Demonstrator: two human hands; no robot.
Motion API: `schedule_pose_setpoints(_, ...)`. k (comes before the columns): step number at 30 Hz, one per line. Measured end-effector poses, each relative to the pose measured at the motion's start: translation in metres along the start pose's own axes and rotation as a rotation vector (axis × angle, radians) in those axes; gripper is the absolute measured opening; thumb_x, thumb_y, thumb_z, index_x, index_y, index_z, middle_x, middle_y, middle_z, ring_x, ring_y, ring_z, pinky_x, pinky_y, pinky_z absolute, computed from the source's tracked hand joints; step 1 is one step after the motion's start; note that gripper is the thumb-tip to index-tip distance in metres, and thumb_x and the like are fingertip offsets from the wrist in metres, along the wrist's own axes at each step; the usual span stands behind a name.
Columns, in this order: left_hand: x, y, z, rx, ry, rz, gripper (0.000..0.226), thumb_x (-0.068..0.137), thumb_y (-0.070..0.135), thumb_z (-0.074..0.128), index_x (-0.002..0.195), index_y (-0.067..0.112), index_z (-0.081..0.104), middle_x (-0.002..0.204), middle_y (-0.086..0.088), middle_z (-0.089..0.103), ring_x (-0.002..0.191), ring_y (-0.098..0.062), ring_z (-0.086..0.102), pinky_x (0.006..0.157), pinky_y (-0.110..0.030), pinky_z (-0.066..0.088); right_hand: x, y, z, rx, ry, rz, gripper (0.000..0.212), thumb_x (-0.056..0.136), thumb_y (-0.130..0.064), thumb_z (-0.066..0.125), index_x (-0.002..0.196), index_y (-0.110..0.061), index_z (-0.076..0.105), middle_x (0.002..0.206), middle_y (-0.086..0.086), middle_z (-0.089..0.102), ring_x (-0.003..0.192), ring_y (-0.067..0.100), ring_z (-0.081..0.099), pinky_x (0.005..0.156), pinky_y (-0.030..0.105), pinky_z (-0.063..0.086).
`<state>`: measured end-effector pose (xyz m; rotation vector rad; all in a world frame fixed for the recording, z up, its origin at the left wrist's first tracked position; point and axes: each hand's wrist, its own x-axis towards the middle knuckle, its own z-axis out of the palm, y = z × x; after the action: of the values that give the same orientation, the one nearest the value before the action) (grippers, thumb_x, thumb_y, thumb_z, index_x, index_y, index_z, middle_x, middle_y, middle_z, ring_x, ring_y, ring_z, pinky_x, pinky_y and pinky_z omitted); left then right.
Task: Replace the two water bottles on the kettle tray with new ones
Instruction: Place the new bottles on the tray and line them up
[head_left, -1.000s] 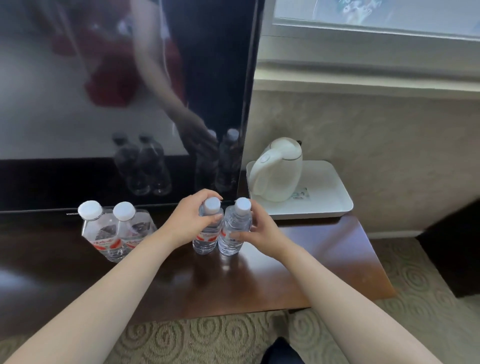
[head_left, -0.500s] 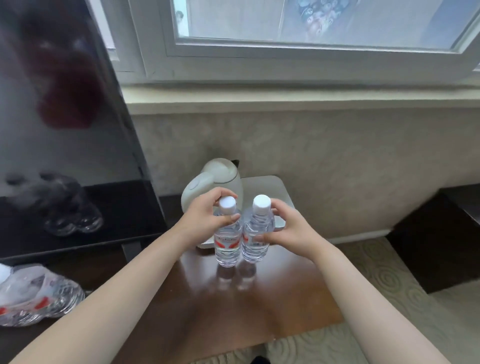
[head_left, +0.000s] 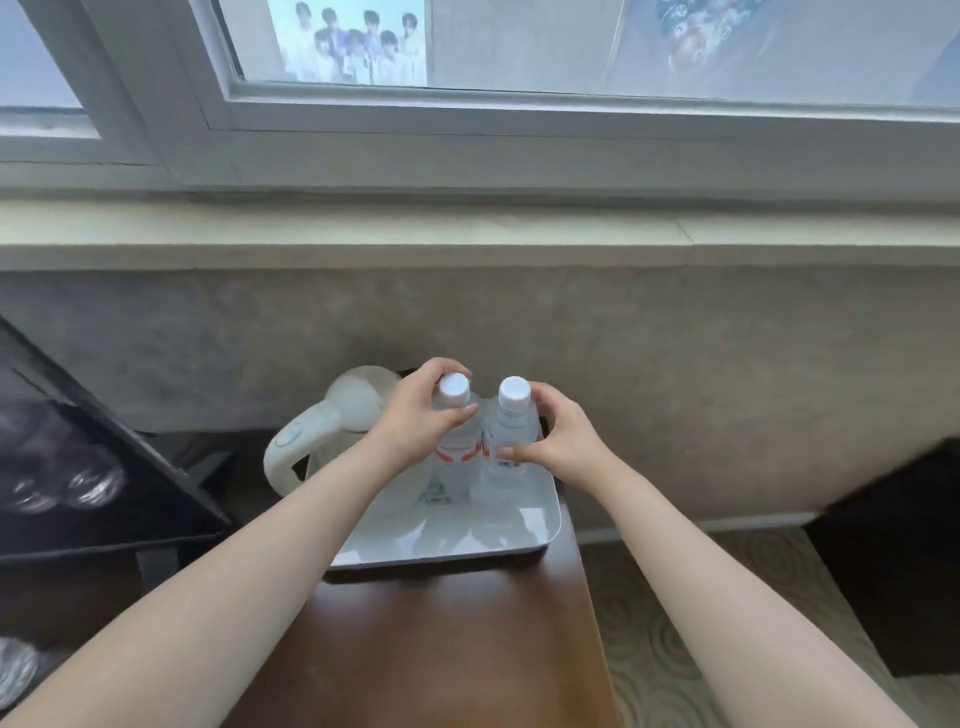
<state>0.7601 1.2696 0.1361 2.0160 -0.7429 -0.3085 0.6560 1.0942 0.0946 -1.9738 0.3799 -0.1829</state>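
Note:
Two clear water bottles with white caps stand upright side by side over the white kettle tray (head_left: 545, 525). My left hand (head_left: 415, 421) grips the left bottle (head_left: 457, 447) around its neck and shoulder. My right hand (head_left: 556, 441) grips the right bottle (head_left: 511, 431) from the right side. Whether the bottle bases touch the tray floor I cannot tell. The white kettle (head_left: 332, 431) sits on the tray's left part, right behind my left hand.
The tray rests at the far end of a dark wooden table (head_left: 441, 649) against a beige wall under a windowsill (head_left: 467, 228). A black TV screen (head_left: 78, 467) stands at the left. Patterned carpet (head_left: 675, 649) lies to the right. Blurred bottles (head_left: 15, 670) lie at the far left edge.
Both hands carried the two bottles from the table surface forward and to the right, over the tray beside the kettle. The view has swung right and nearer the tray.

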Motion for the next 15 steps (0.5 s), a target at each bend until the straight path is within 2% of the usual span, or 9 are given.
schedule_pose_setpoints(5,0.031,-0.01,0.006,0.079,0.034,-0.077,0.035,0.081,0.01,0.074,0.113,0.004,0.06,0.111,-0.009,0.063,0.095,-0.015,0.05,0.069,-0.015,0.031,0.039,0.012,-0.002,0.002,-0.001,0.058,0.081,0.067,-0.003,0.089,0.138,-0.006,0.052,0.135,0.007,0.061,0.126,0.022,0.057,0.108,0.04,0.046)
schedule_pose_setpoints(8,0.051,-0.013,0.013,0.106,0.055,-0.109,0.038,0.081,0.011,0.074,0.116,0.004,0.06,0.114,-0.011,0.065,0.098,-0.019,0.054,0.074,-0.018,0.033,0.062,0.018,-0.008,0.0,-0.027,0.046,0.076,0.067,-0.003,0.088,0.134,-0.01,0.054,0.122,-0.003,0.063,0.113,0.015,0.06,0.097,0.03,0.05)
schedule_pose_setpoints(10,0.056,-0.01,0.014,0.097,0.068,-0.114,0.04,0.082,0.01,0.074,0.119,0.004,0.06,0.118,-0.012,0.065,0.104,-0.021,0.056,0.076,-0.016,0.034,0.066,0.018,-0.007,0.022,-0.018,0.039,0.072,0.067,0.0,0.087,0.129,-0.018,0.054,0.114,-0.009,0.062,0.104,0.01,0.061,0.085,0.016,0.049)
schedule_pose_setpoints(12,0.063,-0.008,0.014,0.094,0.071,-0.123,0.039,0.082,0.011,0.073,0.119,0.006,0.06,0.118,-0.01,0.064,0.106,-0.022,0.057,0.078,-0.016,0.034,0.069,0.019,-0.007,0.036,-0.001,0.038,0.068,0.068,0.0,0.086,0.121,-0.025,0.052,0.108,-0.015,0.061,0.098,-0.002,0.06,0.073,0.003,0.047)
schedule_pose_setpoints(15,0.071,-0.006,0.013,0.098,0.055,-0.138,0.034,0.083,0.012,0.072,0.115,0.008,0.06,0.105,-0.005,0.062,0.097,-0.021,0.056,0.075,-0.019,0.035,0.074,0.02,-0.009,0.024,-0.009,0.047,0.066,0.069,-0.005,0.086,0.116,-0.032,0.049,0.105,-0.024,0.056,0.097,-0.012,0.054,0.068,0.003,0.044)
